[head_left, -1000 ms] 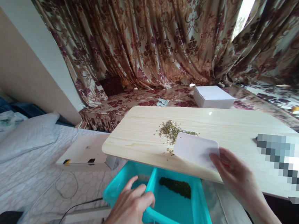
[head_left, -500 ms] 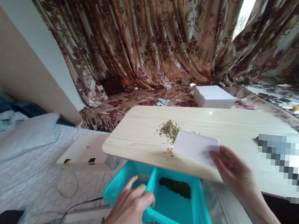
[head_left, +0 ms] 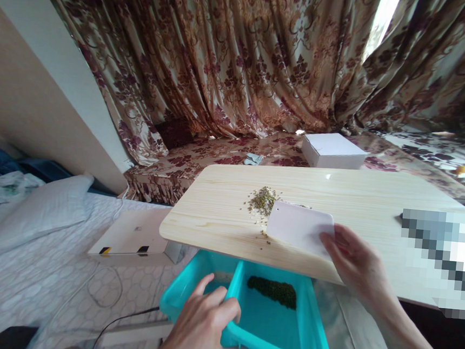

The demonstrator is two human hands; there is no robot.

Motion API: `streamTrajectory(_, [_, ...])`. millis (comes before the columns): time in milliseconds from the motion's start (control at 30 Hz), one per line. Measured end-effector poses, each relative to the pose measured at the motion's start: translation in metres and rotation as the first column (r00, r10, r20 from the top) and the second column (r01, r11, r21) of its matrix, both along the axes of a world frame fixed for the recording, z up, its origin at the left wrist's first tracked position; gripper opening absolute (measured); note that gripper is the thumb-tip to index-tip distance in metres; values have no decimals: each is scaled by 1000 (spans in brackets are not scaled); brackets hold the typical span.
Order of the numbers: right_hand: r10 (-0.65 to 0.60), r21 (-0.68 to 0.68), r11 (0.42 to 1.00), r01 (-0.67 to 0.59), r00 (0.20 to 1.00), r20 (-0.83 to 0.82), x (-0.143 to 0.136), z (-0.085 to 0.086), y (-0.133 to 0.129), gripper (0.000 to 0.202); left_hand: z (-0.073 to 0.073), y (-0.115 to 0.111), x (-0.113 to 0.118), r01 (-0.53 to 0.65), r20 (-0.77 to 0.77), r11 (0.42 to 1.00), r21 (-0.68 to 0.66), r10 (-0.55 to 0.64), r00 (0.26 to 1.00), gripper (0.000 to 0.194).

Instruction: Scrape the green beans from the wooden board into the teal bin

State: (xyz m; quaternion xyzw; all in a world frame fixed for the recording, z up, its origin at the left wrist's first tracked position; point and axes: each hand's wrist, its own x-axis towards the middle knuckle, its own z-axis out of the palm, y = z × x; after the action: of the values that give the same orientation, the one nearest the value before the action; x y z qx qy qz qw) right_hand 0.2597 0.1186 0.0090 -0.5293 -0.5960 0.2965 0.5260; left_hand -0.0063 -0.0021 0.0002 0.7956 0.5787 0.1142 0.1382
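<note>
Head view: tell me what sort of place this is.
Probably a bedroom at home: a bed with a white pillow on the left, heavy floral curtains behind, and a light wooden table set beside the bed.

White scraper (head_left: pixel 299 228) showing against pale wood-grain worktop (head_left: pixel 221 211); olive-green grains (head_left: pixel 263 200); turquoise tub (head_left: pixel 283 336); maroon-and-gold floral curtains (head_left: pixel 235 55) hanging.
</note>
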Motion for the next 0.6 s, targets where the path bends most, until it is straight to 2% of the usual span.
streamTrajectory(200, [52, -26, 998, -53, 998, -39, 2, 6, -5, 35, 3, 0, 1, -9, -5, 1000, -26, 9, 1000, 43])
streamTrajectory(433, [37, -37, 999, -38, 998, -43, 11, -3, -10, 40, 6, 0, 1, -5, -7, 1000, -30, 4, 1000, 43])
streamTrajectory(600, [39, -54, 998, -40, 999, -31, 11, 0, -13, 39, 6, 0, 0, -10, -7, 999, -35, 10, 1000, 43])
